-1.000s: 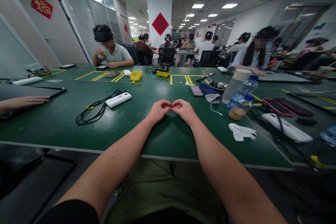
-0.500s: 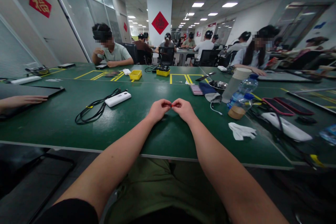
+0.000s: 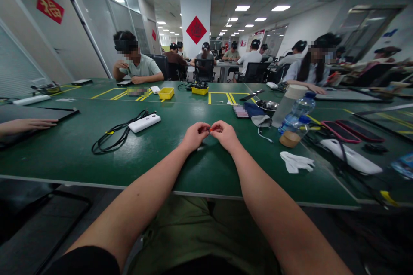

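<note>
Above the green table (image 3: 176,154), my left hand (image 3: 194,136) and my right hand (image 3: 225,135) meet with their fingertips almost touching. A tiny orange-red piece (image 3: 211,129) shows at the fingertips of my right hand, pinched between thumb and forefinger. My left hand is closed in a pinch too; something dark seems to lie at its fingertips, too small to name. Whether the two bits are joined, I cannot tell.
Left of my hands lies a white power bank (image 3: 144,123) with a coiled black cable (image 3: 111,138). To the right are plastic bottles (image 3: 295,126), a crumpled white glove or cloth (image 3: 296,162) and red-edged phones (image 3: 340,131). Another person's hand (image 3: 30,124) rests at far left.
More of the orange-red piece shows between my fingertips. My fingers have shifted slightly, while both hands keep their place over the table.
</note>
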`<action>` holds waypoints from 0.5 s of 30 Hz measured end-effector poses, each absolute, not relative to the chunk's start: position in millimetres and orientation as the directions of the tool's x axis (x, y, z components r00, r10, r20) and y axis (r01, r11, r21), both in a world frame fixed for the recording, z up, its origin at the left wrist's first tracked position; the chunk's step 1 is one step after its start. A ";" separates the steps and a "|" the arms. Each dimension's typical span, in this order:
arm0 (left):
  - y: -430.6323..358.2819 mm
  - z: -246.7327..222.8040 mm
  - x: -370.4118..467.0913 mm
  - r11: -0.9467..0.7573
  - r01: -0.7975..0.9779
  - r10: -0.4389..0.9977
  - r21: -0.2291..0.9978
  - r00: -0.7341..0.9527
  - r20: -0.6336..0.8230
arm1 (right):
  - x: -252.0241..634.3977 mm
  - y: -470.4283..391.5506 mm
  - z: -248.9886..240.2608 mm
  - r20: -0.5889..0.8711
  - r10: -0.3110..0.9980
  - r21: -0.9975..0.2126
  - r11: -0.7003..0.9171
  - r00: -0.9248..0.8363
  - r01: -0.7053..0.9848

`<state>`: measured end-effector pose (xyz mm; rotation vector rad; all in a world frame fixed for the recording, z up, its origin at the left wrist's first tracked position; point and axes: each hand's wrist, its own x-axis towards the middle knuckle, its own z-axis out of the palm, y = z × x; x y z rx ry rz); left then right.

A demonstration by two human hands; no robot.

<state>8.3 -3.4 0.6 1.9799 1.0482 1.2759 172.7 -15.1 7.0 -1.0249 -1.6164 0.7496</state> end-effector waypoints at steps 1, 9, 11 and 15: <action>-2.8 0.4 8.2 -0.538 0.300 0.842 0.788 0.247 0.480 | 173.6 -13.7 5.9 0.416 0.904 -0.879 0.428 -0.100 0.208; -0.6 3.0 6.7 -0.441 0.247 0.896 0.863 0.186 0.404 | 174.4 -13.9 6.0 0.333 0.941 -0.923 0.340 -0.065 0.179; -1.6 4.2 6.9 -0.431 0.248 0.900 0.868 0.180 0.396 | 173.5 -15.6 6.6 0.316 0.946 -0.931 0.323 -0.068 0.171; -4.3 5.5 8.2 -0.423 0.146 0.897 0.894 0.206 0.391 | 171.9 -18.2 9.0 0.308 0.950 -0.945 0.312 -0.056 0.100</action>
